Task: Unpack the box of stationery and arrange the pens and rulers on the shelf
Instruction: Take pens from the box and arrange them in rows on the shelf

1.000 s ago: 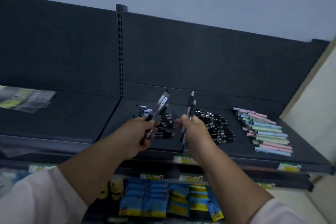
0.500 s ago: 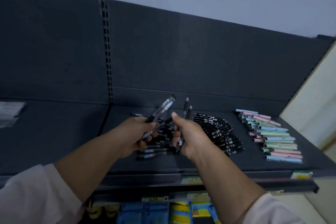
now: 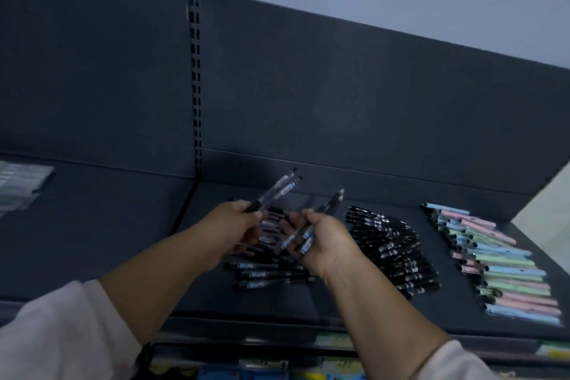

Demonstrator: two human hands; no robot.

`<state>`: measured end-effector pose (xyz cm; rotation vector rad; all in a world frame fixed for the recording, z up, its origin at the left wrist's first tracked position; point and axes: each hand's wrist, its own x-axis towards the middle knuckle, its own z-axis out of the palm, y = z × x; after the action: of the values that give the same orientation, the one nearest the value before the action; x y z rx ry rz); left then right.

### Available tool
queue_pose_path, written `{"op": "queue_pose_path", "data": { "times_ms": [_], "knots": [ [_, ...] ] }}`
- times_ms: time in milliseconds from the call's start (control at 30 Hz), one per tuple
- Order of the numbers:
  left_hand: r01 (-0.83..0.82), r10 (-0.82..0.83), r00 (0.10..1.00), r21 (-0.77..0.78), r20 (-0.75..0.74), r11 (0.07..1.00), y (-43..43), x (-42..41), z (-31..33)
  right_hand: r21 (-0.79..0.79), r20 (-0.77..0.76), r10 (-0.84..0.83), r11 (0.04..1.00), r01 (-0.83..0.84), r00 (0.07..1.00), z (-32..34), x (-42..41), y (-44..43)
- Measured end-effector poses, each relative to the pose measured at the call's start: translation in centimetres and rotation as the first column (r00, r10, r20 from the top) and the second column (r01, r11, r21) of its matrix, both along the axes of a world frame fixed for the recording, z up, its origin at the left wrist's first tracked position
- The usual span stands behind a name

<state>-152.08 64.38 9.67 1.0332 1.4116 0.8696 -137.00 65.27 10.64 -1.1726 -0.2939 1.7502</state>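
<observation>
Both hands are raised over a dark shelf (image 3: 277,302). My left hand (image 3: 234,228) grips two clear pens with black grips (image 3: 277,193), their ends pointing up and to the right. A small bunch of similar pens (image 3: 320,219) is held in my right hand (image 3: 327,241), slanting the same way. Under the hands lies a row of clear black-tipped pens (image 3: 265,274). To their right a larger pile of black pens (image 3: 391,250) rests on the shelf. Further right sits a row of pastel pink, green and blue pens (image 3: 499,265).
A slotted upright (image 3: 195,71) divides the dark back panel. On the left shelf section lies a clear plastic packet (image 3: 21,185). Below the shelf edge, price labels (image 3: 333,339) and blue-and-yellow packets (image 3: 277,375) show on a lower level. A pale wall (image 3: 543,194) closes the right side.
The view has tilted and moved closer to the shelf. Both hands have lowered toward the row of clear pens, and the pens in my right hand now slant further right.
</observation>
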Motion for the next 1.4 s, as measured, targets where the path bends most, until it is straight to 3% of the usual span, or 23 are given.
{"op": "queue_pose_path", "data": {
  "times_ms": [267,433,500,567,633,700,767,933,1000,1067,1133,1167,1200,1267,1333,1400],
  "knots": [
    [0.017,-0.015,0.999,0.052,-0.052,0.999,0.6,2.3,0.5,0.095,-0.065,0.074,0.993,-0.067,0.995,-0.8,0.3,2.6],
    [0.038,-0.033,0.994,0.047,-0.104,0.998,0.9,3.4,0.7,0.12,-0.022,0.159,0.981,-0.155,0.987,-0.5,1.4,2.9],
    [0.034,-0.028,0.992,0.049,-0.126,0.998,1.0,3.7,0.8,0.138,0.018,0.082,0.987,-0.084,0.996,-0.3,1.6,2.9],
    [0.019,-0.009,0.989,0.065,-0.149,0.998,1.1,3.8,1.1,0.222,0.166,-0.07,0.975,0.032,0.984,-0.6,2.0,3.2],
    [0.008,0.003,0.987,0.071,-0.16,0.997,1.4,3.8,1.3,0.404,0.419,-0.175,0.915,-0.011,0.891,-0.9,2.4,3.7],
    [0.003,0.003,0.991,0.042,-0.136,0.999,1.5,3.8,1.6,0.546,0.638,-0.216,0.803,-0.237,0.739,-1.3,2.5,3.9],
    [-0.004,0.003,0.999,-0.016,-0.046,1.0,1.5,3.9,1.9,0.559,0.781,-0.254,0.692,-0.457,0.571,-1.8,2.4,4.0],
    [0.024,-0.01,0.993,-0.116,0.117,0.993,1.1,4.4,2.3,0.504,0.859,-0.421,0.592,-0.629,0.292,-3.0,2.9,4.4],
    [-0.034,0.049,0.99,-0.12,0.131,0.992,1.2,4.0,2.2,0.48,0.864,-0.444,0.587,-0.652,0.236,-3.3,3.4,4.5],
    [-0.095,0.104,0.991,-0.097,0.089,0.991,1.3,3.1,2.0,0.461,0.887,-0.331,0.685,-0.565,0.322,-3.1,3.7,4.4],
    [-0.105,0.106,0.994,-0.065,0.012,0.992,1.2,2.4,1.6,0.451,0.772,-0.131,0.803,-0.39,0.622,-2.3,3.4,4.2],
    [-0.095,0.093,0.995,-0.052,-0.034,0.994,1.1,2.3,1.4,0.42,0.679,-0.051,0.845,-0.331,0.732,-1.9,3.1,4.0],
    [-0.079,0.075,0.994,-0.04,-0.085,0.996,1.0,2.3,1.2,0.412,0.633,-0.021,0.856,-0.314,0.774,-1.6,2.7,3.9],
    [-0.037,0.035,0.98,-0.006,-0.195,0.999,0.9,2.4,0.9,0.471,0.691,-0.067,0.797,-0.379,0.72,-1.3,1.8,3.9],
    [0.021,-0.009,0.945,0.033,-0.327,0.999,0.9,2.4,0.8,0.506,0.8,-0.157,0.694,-0.511,0.579,-1.6,1.1,4.2],
    [0.082,-0.048,0.908,0.063,-0.417,0.995,0.8,2.2,1.1,0.432,0.89,-0.172,0.614,-0.661,0.422,-1.9,0.8,4.4]
  ]
}}
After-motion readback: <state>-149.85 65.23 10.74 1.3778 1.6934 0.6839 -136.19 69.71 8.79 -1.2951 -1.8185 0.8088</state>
